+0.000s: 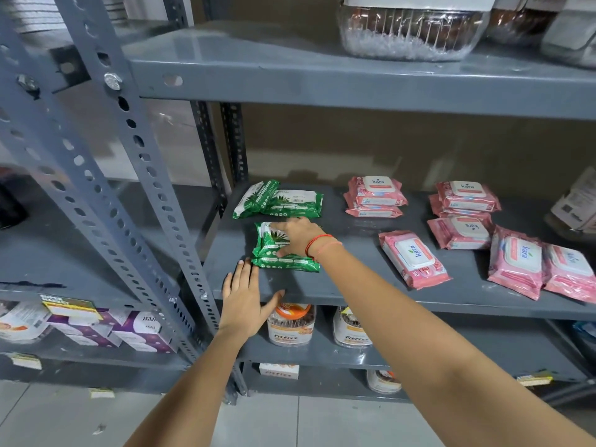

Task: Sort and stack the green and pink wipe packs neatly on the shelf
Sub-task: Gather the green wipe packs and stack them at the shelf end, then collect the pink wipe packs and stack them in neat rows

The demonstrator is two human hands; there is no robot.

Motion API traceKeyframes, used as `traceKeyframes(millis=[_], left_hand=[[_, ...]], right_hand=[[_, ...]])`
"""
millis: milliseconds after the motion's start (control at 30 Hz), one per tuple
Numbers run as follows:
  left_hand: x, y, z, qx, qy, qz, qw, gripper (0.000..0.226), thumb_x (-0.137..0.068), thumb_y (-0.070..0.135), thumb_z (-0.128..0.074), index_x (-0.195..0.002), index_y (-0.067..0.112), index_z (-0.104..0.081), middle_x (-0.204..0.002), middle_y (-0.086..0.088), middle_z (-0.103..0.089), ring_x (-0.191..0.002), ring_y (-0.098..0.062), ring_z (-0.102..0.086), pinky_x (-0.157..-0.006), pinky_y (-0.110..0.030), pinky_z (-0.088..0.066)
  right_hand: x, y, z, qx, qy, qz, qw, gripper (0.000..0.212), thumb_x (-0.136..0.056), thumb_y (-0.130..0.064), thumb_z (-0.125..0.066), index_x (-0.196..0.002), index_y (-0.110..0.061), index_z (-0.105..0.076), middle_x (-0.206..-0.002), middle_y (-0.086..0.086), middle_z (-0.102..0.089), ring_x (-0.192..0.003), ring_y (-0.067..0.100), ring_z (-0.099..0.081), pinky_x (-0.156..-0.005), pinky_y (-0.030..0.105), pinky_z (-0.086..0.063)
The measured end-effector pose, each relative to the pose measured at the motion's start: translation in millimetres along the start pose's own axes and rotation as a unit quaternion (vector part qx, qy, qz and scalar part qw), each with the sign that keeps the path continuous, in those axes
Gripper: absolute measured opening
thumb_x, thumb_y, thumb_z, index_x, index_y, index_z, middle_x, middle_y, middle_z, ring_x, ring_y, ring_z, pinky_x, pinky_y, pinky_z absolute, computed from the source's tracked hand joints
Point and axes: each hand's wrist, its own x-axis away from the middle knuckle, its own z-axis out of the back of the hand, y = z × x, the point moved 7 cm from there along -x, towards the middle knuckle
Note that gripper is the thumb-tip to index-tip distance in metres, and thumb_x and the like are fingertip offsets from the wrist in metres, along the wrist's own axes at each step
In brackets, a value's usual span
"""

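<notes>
Single head-worn wide-angle view, looking forward and down from close range onto the grey metal shelf [354, 285]. Upper shelf board crosses the far top; floor tiles show near, uprights left. No second view.

We saw glossy plastic on the green wipe packs [283, 250] lying on the smooth, grey-painted metal shelf [354, 285].
</notes>
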Motion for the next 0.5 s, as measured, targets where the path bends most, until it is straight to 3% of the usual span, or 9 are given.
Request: traceKeyframes(millis=[200, 367, 500], left_hand=[[1, 0, -2, 0.002, -0.002, -0.005, 1.0, 0.099, -0.078, 0.076, -0.01, -0.143, 0.002, -0.026, -0.152, -0.015, -0.026, -0.143, -0.026, -0.014, -0.115, -0.044, -0.009], [4, 1, 2, -0.007, 0.002, -0.005, 1.0, 0.107, -0.074, 0.079, 0.005, -0.145, 0.002, -0.019, -0.154, -0.015, -0.02, -0.144, -0.024, -0.007, -0.116, -0.042, -0.005], [21, 6, 6, 0.05, 0.059, 0.02, 0.997, 0.097, -0.081, 0.073, -0.012, -0.146, 0.001, -0.006, -0.156, -0.015, -0.007, -0.144, -0.022, 0.003, -0.116, -0.043, -0.001]], right_hand=[[1, -1, -9, 0.029, 0.065, -0.031, 0.997, 0.07, -0.084, -0.042, -0.065, -0.145, -0.031, -0.031, -0.142, 0.011, -0.042, -0.131, 0.034, -0.034, -0.107, 0.05, -0.03], [14, 0, -17, 0.022, 0.103, 0.003, 0.994, 0.078, -0.084, -0.041, -0.066, -0.147, -0.025, -0.024, -0.149, 0.013, -0.031, -0.136, 0.033, -0.029, -0.111, 0.048, -0.025], [33, 21, -9, -0.019, 0.173, 0.001, 0.985, 0.076, -0.087, -0.048, -0.059, -0.148, -0.019, -0.024, -0.151, 0.012, -0.029, -0.138, 0.031, -0.028, -0.111, 0.047, -0.025]])
